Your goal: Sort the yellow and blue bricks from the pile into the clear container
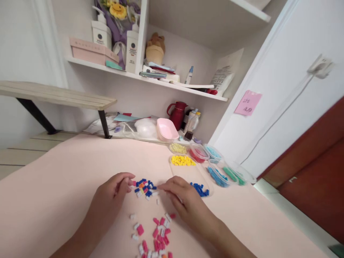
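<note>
Pink desk (67, 186), mixed bead cluster (144, 187) mid-desk between both hands.
Beads: mostly blue, few white, pink, orange. Left hand (114, 191) fingers curled at cluster's edge, right hand (180, 195) fingers pinching near it; grasp unclear.

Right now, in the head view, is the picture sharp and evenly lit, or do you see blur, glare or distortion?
Head view: light is soft and even, with only faint shadows under the left hand and right hand; the small bricks are slightly soft; the pink table looks washed out at its far edge; the wide lens tilts and bends the shelf and the wall.
</note>
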A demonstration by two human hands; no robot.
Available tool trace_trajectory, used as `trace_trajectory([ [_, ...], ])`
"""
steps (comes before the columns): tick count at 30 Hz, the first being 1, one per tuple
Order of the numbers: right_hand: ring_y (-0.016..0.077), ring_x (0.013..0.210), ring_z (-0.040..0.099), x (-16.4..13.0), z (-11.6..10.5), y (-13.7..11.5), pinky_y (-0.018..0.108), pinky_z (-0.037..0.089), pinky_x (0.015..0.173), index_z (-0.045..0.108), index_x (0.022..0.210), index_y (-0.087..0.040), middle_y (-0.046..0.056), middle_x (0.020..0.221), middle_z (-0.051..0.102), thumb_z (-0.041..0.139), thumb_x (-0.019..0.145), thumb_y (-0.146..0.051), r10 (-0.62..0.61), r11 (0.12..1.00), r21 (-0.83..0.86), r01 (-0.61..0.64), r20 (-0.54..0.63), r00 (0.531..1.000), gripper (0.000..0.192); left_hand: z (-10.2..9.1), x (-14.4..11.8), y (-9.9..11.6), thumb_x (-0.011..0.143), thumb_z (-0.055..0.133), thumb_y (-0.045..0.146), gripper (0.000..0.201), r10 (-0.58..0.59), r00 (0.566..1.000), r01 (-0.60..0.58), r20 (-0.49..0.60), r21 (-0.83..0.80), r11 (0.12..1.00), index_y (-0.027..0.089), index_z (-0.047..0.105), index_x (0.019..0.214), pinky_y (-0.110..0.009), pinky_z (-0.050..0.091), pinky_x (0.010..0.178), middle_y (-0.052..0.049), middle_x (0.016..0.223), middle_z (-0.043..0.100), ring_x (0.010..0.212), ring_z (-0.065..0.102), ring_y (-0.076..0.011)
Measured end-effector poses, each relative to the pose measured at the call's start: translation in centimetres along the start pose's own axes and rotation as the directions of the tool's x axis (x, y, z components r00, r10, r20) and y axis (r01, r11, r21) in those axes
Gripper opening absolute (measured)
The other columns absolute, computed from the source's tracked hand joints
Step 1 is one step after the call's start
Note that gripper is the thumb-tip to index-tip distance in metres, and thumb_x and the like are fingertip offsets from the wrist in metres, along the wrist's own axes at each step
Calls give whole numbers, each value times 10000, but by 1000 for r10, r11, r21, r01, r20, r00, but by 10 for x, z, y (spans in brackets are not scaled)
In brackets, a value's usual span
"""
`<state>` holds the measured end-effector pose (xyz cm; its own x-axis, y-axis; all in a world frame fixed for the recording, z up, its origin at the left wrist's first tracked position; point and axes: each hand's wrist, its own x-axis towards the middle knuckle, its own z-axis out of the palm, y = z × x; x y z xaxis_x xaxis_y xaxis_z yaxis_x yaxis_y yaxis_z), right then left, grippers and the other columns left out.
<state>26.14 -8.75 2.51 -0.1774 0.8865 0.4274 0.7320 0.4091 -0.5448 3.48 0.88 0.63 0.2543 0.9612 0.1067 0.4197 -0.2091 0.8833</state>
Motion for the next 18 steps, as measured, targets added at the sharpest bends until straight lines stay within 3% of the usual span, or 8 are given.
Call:
trace_trajectory([
  [5, 191, 963, 596, 0, 23, 2, 318, 492, 854, 632, 1200, -233, 87, 1080, 613, 475, 874, -59, 56, 998, -42, -53, 58, 997, 402, -2, -1, 7, 881, 436, 403, 268, 54, 999, -54, 2, 55, 997, 272, 668, 914, -303, 478, 810, -2, 1010, 724, 959, 671, -211],
  [11, 172, 911, 615, 1, 23, 0, 308, 473, 853, 655, 933, -227, 31, 943, 677, 450, 886, -36, 68, 997, 36, -71, 68, 995, 284, 4, -2, 5, 866, 435, 338, 253, 65, 996, -69, 62, 67, 995, 266, 669, 930, -298, 472, 759, 1, 1006, 713, 930, 657, -208],
  [16, 185, 901, 611, 2, 28, -1, 314, 491, 802, 647, 1121, -241, 72, 995, 622, 441, 899, -62, 85, 996, -14, -84, 54, 995, 352, 4, -2, 4, 868, 417, 346, 268, 72, 993, -80, 90, 88, 993, 251, 661, 923, -320, 468, 767, -17, 1011, 693, 925, 648, -218],
  [18, 201, 904, 606, 2, 29, 0, 334, 490, 802, 669, 1092, -237, 81, 992, 622, 460, 890, -66, 102, 992, -79, -98, 51, 993, 338, 4, -2, 5, 870, 405, 342, 279, 74, 992, -83, 101, 91, 992, 244, 660, 926, -326, 470, 780, -24, 1018, 689, 930, 650, -219],
])
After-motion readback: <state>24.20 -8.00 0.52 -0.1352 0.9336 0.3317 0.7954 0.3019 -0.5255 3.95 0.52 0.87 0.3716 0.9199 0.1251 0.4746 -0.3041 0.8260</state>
